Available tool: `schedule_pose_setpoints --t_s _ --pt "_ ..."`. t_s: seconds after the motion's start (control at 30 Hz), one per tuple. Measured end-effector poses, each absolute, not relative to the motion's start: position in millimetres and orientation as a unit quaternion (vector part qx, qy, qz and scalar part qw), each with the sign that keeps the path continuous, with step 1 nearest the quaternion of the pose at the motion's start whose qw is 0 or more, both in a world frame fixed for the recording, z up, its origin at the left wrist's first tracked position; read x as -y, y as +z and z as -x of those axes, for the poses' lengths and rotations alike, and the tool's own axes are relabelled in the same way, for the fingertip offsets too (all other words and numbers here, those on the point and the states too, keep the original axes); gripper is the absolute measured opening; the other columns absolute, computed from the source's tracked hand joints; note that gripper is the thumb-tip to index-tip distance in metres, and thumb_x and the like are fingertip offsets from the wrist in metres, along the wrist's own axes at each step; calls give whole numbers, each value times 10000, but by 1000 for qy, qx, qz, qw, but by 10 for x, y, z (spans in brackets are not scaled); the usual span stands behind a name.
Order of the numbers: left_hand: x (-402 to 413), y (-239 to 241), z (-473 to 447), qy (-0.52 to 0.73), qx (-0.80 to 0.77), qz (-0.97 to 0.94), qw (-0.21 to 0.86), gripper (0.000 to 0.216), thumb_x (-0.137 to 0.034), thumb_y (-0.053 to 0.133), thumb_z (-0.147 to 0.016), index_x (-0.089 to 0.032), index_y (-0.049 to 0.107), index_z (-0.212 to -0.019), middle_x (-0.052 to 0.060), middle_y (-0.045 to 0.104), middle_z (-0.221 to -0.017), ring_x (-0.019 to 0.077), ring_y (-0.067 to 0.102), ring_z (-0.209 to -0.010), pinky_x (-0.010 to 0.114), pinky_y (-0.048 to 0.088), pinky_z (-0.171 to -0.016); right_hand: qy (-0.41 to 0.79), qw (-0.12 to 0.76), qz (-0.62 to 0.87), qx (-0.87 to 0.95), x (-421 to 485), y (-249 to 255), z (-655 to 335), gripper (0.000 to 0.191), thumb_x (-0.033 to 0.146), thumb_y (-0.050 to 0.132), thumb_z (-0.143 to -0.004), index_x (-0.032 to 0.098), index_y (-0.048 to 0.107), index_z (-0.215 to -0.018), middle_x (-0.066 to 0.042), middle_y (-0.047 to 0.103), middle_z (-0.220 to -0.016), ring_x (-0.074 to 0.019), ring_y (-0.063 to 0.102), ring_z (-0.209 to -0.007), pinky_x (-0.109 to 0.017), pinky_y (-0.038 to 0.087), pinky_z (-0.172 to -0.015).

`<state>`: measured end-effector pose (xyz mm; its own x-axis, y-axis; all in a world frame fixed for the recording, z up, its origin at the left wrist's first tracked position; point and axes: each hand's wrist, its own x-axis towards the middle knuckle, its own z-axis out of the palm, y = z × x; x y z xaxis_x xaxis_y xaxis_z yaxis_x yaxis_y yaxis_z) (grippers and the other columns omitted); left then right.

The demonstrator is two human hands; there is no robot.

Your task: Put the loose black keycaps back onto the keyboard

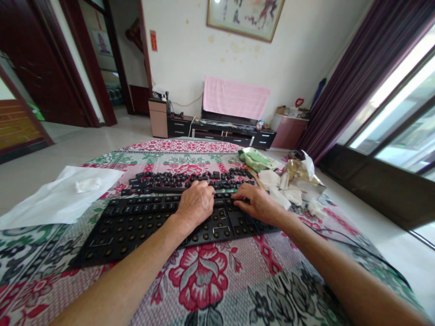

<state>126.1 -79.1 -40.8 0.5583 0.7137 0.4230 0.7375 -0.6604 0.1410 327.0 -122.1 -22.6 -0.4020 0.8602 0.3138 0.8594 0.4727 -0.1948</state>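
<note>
A black keyboard [136, 224] lies on a flower-patterned cloth [200, 280]; most of its lower rows show bare switches, while its top rows still carry keycaps. Loose black keycaps [170, 179] lie in rows on the cloth behind it. My left hand [196, 204] rests over the keyboard's upper middle with its fingers curled down at the far edge. My right hand [255, 203] lies just to the right, fingers pressed together onto the keys. What either hand pinches is hidden.
A white sheet [50, 199] with a crumpled tissue [88, 184] lies at the left. Wadded tissues, a gold wrapper [299, 174] and a green packet [256, 158] sit at the right. A black cable [343, 235] runs off the keyboard's right side.
</note>
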Motion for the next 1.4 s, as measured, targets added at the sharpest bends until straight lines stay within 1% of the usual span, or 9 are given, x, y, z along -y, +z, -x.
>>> schedule_pose_setpoints --t_s 0.4,0.6,0.87,1.0,1.13,1.3,1.4 --pt "801 -400 -1276 -222 419 880 24 239 -246 385 -811 -204 621 -817 37 562 -803 168 472 -799 296 382 -788 43 221 508 831 1166 -290 -3313 144 216 551 -729 218 650 -833 -26 597 -795 -136 534 -744 -277 424 -690" --pt "791 -411 -1267 -228 412 882 30 243 -252 381 -811 -201 619 -813 41 556 -792 171 472 -791 300 384 -778 52 207 489 846 1170 -252 -3320 179 207 524 -752 217 655 -873 -30 596 -801 -134 530 -767 -269 420 -702" --pt "797 -401 -1273 -222 421 879 31 236 -253 385 -809 -204 616 -805 38 557 -800 171 472 -799 299 383 -784 36 176 491 852 1168 -209 -3297 162 198 519 -756 219 662 -831 -25 578 -782 -122 521 -731 -260 403 -673" --pt "805 -386 -1280 -207 430 879 23 235 -247 387 -809 -202 617 -822 39 559 -812 168 473 -814 286 384 -774 30 186 496 848 1164 -232 -3280 152 201 532 -750 222 663 -824 -26 580 -783 -124 523 -726 -260 405 -670" --pt "815 -379 -1279 -210 431 877 28 234 -253 393 -807 -205 621 -831 41 558 -819 171 471 -813 281 388 -749 37 187 489 851 1176 -218 -3284 161 195 528 -752 209 659 -843 -33 596 -780 -133 526 -755 -267 411 -688" --pt "820 -377 -1276 -208 430 878 25 240 -255 392 -807 -213 627 -835 40 559 -815 169 475 -811 279 388 -752 53 193 486 851 1203 -177 -3320 218 187 489 -774 238 644 -919 -30 616 -833 -134 534 -799 -285 415 -729" --pt "816 -379 -1278 -210 435 875 26 241 -260 392 -805 -213 622 -860 42 557 -825 171 472 -816 276 389 -743 47 201 504 839 1215 -184 -3323 224 186 497 -762 228 634 -935 -31 619 -833 -137 537 -790 -289 417 -722"
